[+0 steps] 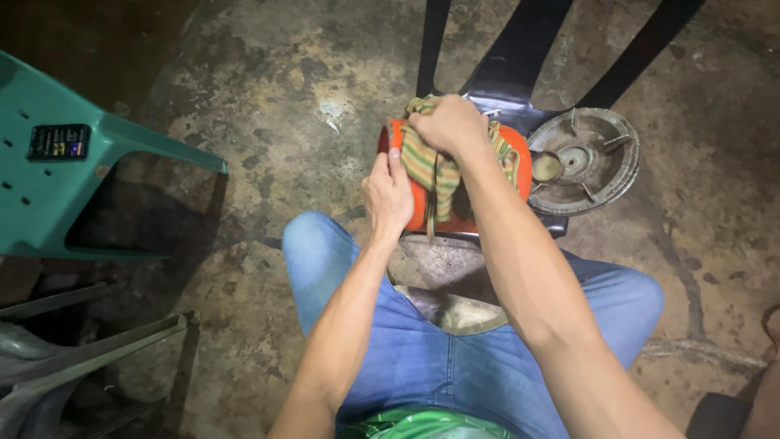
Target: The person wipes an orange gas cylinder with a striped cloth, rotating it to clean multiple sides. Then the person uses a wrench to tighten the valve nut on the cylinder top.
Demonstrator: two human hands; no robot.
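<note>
At frame centre, the right hand presses a striped cloth onto an orange canister; the left hand grips its side, beside a round metal burner.

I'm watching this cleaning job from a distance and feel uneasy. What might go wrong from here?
The orange cylinder sits at the edge of a dark stand, steadied only by the left hand; hard rubbing from the right hand might tip it onto the concrete floor. The striped cloth has a loose end hanging down that might snag. The round metal burner lies close beside it and may get knocked.
</note>
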